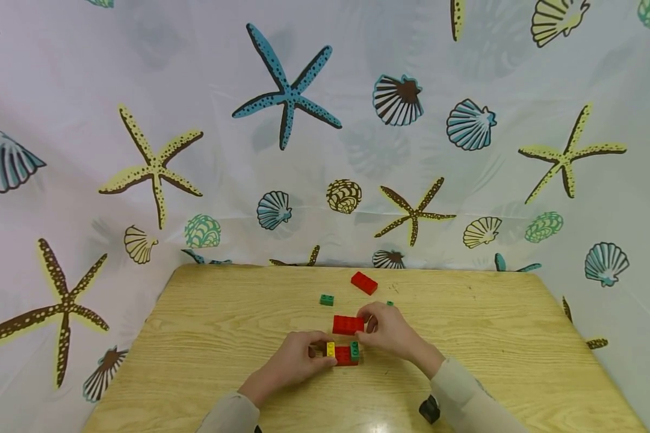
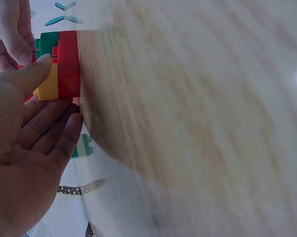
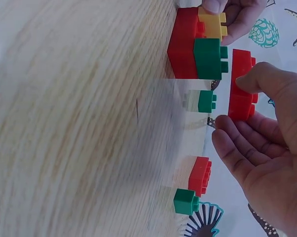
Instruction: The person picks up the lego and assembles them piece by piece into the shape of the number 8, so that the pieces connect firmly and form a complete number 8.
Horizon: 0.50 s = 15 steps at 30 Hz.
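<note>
A red toy building brick point(image 1: 343, 355) sits on the table with a yellow brick point(image 1: 331, 349) on its left end and a green brick point(image 1: 354, 350) on its right end. My left hand point(image 1: 298, 359) pinches the yellow end of this stack between thumb and fingers. Held up just behind and above the stack is a second long red brick point(image 3: 241, 84), its studs facing up. My right hand point(image 1: 388, 329) grips that red brick at its right end, thumb on the near side and fingers behind. A gap separates it from the stack's top in the right wrist view.
Farther back on the wooden table point(image 1: 238, 300) lie a small green brick point(image 1: 327, 299) and another red brick point(image 1: 364, 283). A second green brick point(image 3: 186, 201) is mostly behind the right hand in the head view. A patterned curtain point(image 1: 357, 150) hangs behind the table.
</note>
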Each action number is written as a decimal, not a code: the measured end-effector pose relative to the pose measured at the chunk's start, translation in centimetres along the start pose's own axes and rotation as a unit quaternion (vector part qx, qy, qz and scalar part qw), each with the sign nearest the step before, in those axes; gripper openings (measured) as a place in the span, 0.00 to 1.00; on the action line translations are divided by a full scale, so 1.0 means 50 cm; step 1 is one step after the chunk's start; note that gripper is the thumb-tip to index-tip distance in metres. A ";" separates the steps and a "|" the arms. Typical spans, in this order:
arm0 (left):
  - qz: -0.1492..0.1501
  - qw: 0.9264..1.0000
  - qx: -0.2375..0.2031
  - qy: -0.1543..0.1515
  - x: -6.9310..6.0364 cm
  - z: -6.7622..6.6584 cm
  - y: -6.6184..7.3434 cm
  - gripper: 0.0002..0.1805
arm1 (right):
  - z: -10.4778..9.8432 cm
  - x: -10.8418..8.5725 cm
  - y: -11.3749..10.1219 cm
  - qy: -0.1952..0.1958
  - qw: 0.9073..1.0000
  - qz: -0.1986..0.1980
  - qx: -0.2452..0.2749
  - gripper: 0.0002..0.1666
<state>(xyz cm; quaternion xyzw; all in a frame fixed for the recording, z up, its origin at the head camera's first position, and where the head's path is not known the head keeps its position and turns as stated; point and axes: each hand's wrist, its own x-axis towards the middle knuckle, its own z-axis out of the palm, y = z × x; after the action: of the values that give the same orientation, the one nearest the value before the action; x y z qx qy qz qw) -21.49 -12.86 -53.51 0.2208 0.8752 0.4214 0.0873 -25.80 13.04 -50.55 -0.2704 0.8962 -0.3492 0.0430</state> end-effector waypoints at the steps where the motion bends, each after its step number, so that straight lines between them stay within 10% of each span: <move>1: -0.001 1.000 -0.001 -0.001 0.000 0.000 -0.001 0.22 | 0.000 -0.002 -0.002 0.000 1.000 -0.004 0.001 0.15; 15: -0.002 1.000 0.019 0.002 0.002 0.000 -0.003 0.20 | -0.001 -0.018 -0.017 -0.009 1.000 -0.020 0.010 0.16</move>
<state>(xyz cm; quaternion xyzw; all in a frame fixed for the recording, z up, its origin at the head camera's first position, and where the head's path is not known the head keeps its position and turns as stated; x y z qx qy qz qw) -21.62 -12.89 -53.64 0.2200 0.8835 0.4053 0.0824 -24.67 13.01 -50.10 -0.2907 0.8865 -0.3567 0.0474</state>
